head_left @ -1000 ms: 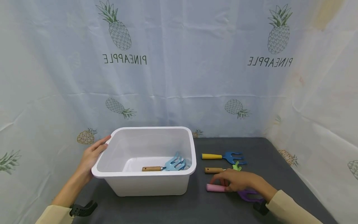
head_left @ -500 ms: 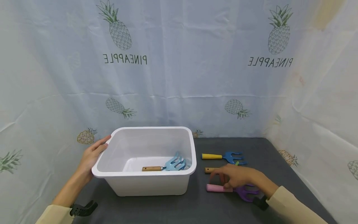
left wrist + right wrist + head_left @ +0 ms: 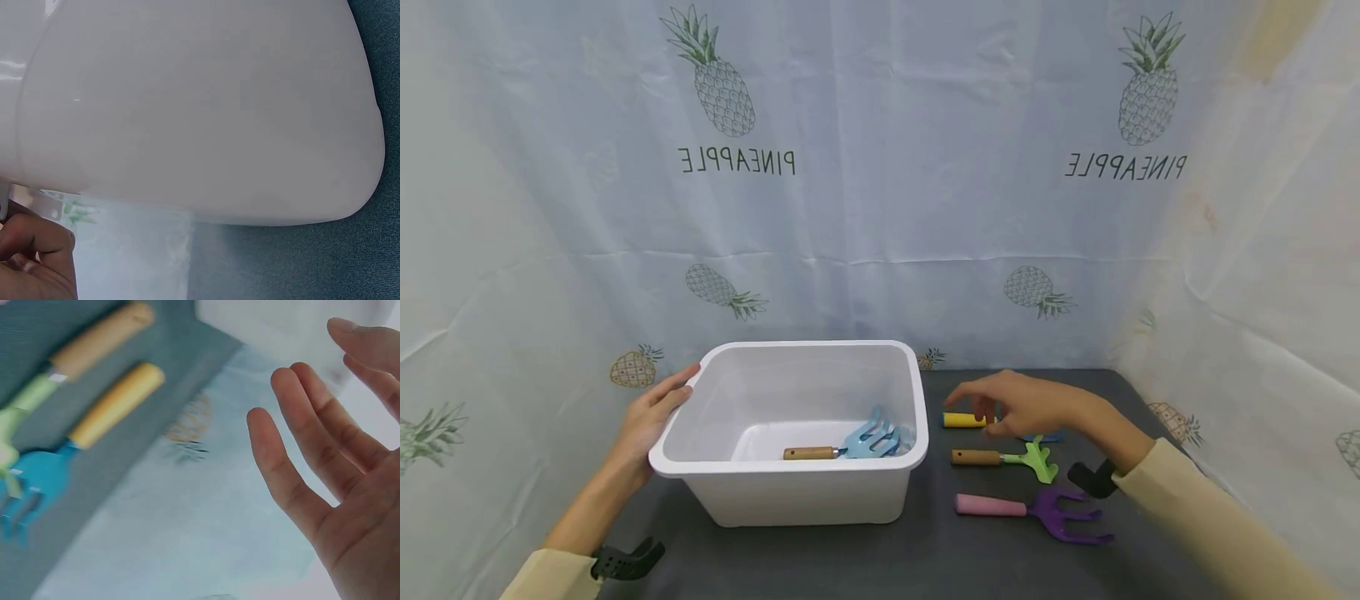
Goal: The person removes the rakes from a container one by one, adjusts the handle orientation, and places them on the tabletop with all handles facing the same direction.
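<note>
L hand [image 3: 646, 423] pinches rim of wht tub [image 3: 790, 496] @ 9 o'clock; R hand [image 3: 1021, 403], fingers spread, over yel-hndl fork [image 3: 960, 420], tub's 3 o'clock.

Tabletop [image 3: 925, 567]: dark, matt, finely grained. Basin [image 3: 793, 497]: white plastic, smooth, softly glossy. Blue hand fork [image 3: 87, 431], nearest the tabletop's far edge: smooth yellow handle, glossy head. Green hand rake [image 3: 1011, 458]: wooden handle, metallic collar. Purple hand fork [image 3: 1037, 507], toward the tabletop's right edge: smooth pink handle. Curtain [image 3: 880, 208]: creased, cloth-like.
</note>
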### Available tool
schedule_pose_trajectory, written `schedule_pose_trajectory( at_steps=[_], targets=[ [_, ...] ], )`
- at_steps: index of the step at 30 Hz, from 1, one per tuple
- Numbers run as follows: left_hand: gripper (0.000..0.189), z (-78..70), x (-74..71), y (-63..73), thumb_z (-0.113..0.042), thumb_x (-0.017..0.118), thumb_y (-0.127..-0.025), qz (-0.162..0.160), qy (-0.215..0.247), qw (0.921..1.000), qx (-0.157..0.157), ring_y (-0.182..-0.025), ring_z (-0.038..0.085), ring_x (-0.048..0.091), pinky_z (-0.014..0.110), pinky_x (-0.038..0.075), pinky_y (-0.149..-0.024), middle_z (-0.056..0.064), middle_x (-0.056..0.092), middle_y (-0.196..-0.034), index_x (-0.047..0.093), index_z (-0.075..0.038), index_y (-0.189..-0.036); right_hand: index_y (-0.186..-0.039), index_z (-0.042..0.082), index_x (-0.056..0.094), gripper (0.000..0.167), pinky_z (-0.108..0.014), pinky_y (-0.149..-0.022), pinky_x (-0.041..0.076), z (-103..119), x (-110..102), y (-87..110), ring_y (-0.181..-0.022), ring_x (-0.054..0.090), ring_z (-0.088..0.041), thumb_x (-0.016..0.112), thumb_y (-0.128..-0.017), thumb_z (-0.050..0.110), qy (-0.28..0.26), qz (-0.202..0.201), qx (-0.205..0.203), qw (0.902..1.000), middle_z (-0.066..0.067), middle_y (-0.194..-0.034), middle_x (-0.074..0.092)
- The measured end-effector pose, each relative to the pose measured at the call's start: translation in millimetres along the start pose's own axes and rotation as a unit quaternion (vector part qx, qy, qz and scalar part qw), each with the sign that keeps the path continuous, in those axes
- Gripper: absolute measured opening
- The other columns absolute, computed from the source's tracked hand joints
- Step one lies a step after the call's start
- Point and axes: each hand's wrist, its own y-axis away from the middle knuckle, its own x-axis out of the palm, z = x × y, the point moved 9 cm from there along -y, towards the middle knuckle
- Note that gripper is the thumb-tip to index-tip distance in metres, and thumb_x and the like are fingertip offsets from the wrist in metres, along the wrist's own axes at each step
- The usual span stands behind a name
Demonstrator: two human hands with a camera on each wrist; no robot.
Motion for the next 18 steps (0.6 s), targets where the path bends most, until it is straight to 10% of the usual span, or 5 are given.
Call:
schedule_pose_trajectory(
  at_steps=[18],
  targets=[
    [0.066, 0.7, 2.9, -0.3, -0.048, 0.053, -0.106, 0.018, 0.041, 0.9990, -0.009, -0.107, -0.007, 0.065, 0.025, 0.061, -0.084, 0.009, 0.030, -0.168, 0.031, -0.025, -0.164, -0.141, 0.024, 0.059, 0.049, -0.031, -0.077, 0.060, 86.8, -69.4, -86.2, -0.096, 0.067, -0.012, 0.070, -0.095, 0.012, -0.009, -0.040, -0.082, 0.9958, 0.000, -0.109, 0.068]
  ],
)
